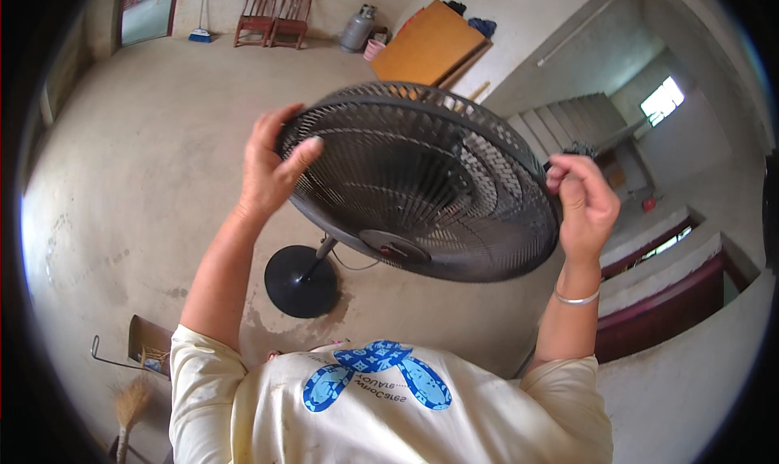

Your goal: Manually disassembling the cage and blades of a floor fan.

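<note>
A black pedestal fan (389, 188) stands in front of me, its round wire guard tilted and facing me. My left hand (272, 159) grips the guard's left edge, thumb over the front and fingers behind the rim. At the right edge, my right hand (586, 200) is closed, fingers curled and pinched against the rim. Whether a small part sits between those fingertips is hidden. Below the guard, the fan's pole leads down to a round black base (301, 281) on the floor. A thin cord curves beside the pole.
Two wooden chairs (272, 17), a gas cylinder (358, 30) and leaning wooden boards (430, 46) stand along the far wall. A dustpan (148, 344) and straw broom (130, 403) are at lower left. Stairs (576, 127) rise at right, near low walls with dark red panels (665, 314).
</note>
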`<state>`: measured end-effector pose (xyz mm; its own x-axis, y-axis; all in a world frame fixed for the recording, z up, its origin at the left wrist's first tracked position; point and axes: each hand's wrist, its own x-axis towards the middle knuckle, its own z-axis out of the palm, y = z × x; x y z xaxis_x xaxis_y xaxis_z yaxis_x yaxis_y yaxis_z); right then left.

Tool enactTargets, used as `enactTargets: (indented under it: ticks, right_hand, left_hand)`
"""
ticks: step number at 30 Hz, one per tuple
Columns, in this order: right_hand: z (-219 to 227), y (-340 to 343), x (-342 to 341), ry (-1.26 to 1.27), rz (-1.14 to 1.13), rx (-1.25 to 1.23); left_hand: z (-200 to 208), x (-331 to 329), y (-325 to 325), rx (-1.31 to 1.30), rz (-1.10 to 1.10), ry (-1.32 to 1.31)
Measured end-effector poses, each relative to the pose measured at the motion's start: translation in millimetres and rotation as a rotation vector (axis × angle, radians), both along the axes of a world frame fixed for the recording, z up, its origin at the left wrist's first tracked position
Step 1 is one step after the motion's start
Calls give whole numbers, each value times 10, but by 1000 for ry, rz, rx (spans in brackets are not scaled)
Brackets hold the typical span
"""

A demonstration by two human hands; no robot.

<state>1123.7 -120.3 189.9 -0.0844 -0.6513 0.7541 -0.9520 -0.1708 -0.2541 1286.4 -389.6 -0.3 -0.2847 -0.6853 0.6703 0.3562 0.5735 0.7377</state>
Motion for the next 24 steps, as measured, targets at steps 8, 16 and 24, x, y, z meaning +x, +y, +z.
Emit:
enactTargets:
  ticks: [8,16,24]
  right_hand:
    - [-1371,1216,-1110,-771,-124,-363]
    - [-2139,1348,-1121,-884,171,-233]
    - [-2004,1264,-1382,-673,72,-229]
  left_hand:
    - [22,-83,221,193,-102,91]
    - [-114,2,227,182,15,2]
    - [19,-12,460,302,100,4]
